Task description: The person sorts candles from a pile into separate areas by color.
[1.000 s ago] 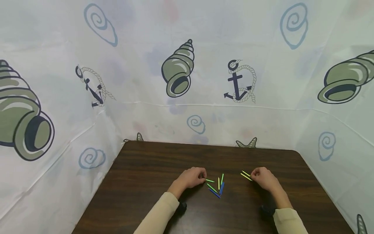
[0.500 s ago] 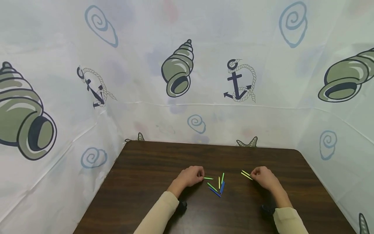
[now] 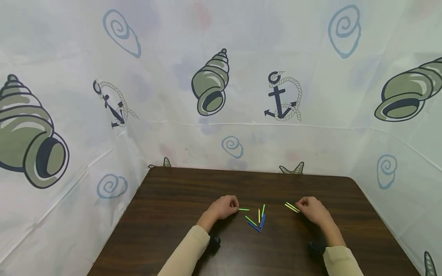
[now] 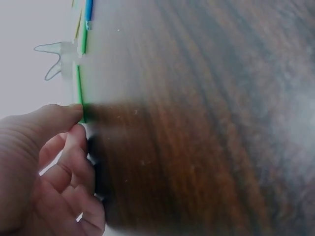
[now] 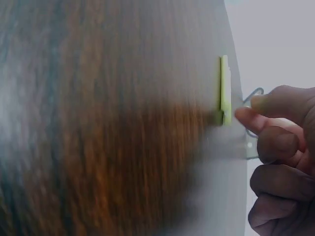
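Note:
My left hand (image 3: 223,207) pinches one end of a short green stick (image 3: 244,209) between thumb and index finger, and the stick points right along the tabletop. In the left wrist view the thumb lies over the near end of this green stick (image 4: 78,91). My right hand (image 3: 312,210) is beside two yellow sticks (image 3: 291,207) lying side by side on the table. The right wrist view shows its thumb and index fingertip a little apart, just off the ends of the yellow sticks (image 5: 224,91), with the other fingers curled.
Between the hands lie several loose sticks: a yellow stick (image 3: 259,216), an upright-pointing green stick (image 3: 263,210), a slanted green stick (image 3: 251,220) and two blue ones, including a blue stick (image 3: 254,227). The dark wooden table (image 3: 255,257) meets a shell-and-anchor printed cloth (image 3: 155,96) behind.
My left hand has drawn the green stick a little to the left, away from the other sticks, and turned it nearly level. My right hand has hardly moved beside the yellow sticks.

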Demonstrator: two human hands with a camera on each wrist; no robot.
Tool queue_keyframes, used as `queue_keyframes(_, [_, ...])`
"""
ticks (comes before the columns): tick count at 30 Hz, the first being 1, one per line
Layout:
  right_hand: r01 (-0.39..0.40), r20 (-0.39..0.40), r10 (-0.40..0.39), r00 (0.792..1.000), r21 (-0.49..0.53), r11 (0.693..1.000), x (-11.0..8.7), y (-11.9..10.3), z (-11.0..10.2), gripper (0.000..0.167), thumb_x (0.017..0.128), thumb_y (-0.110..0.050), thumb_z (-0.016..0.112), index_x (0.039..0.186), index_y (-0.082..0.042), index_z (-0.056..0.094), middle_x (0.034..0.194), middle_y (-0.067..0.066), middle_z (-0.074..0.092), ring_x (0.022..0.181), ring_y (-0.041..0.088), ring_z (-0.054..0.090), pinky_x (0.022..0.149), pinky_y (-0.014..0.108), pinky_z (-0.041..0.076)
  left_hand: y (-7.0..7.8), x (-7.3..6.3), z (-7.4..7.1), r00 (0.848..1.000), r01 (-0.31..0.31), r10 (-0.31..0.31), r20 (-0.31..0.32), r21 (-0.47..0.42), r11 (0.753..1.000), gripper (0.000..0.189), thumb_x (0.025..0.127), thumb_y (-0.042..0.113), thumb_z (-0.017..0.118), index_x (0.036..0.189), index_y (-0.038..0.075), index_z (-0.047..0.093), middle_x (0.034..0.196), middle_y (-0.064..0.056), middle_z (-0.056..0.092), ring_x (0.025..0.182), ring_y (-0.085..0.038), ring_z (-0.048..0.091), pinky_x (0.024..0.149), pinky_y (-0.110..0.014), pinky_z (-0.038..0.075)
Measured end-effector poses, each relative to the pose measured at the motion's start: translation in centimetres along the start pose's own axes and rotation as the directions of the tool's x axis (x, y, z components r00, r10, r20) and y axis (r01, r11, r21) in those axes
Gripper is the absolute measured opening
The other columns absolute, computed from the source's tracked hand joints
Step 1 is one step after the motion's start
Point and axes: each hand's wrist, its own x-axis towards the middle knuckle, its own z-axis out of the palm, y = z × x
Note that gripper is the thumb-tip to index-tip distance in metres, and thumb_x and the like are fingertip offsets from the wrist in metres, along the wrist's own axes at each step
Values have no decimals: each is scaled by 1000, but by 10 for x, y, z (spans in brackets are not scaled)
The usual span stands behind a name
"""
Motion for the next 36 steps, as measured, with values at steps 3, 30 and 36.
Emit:
queue_keyframes(3, [-26, -46, 26, 999, -8, 1000, -1, -6, 2, 37, 110, -34, 59, 119, -1, 75, 97, 7, 72, 74, 20, 57, 63, 38, 44, -1, -2, 0, 1000, 1, -1, -15, -21, 1000, 6, 106, 21, 70, 100, 20, 71, 89, 4, 64, 74, -13, 56, 69, -35, 45])
queue_keyframes(30, [114, -22, -114, 993, -27, 993, 9, -136, 82, 7, 98, -30, 79, 100, -25, 74, 72, -5, 59, 56, 16, 51, 51, 33, 36, -11, -5, 5, 996, 4, -6, -86, -20, 1000, 7, 103, 25, 73, 97, 23, 70, 83, 8, 62, 69, -10, 55, 67, -33, 42])
queue_keyframes(36, [191, 43, -189, 981, -34, 981, 10, -147, 94, 6, 99, -23, 78, 104, -23, 74, 72, -6, 60, 53, 16, 52, 50, 34, 37, -16, -2, 8, 995, -40, 37, -97, -28, 999, 7, 104, 24, 71, 97, 24, 69, 81, 9, 61, 68, -10, 54, 66, -33, 42])
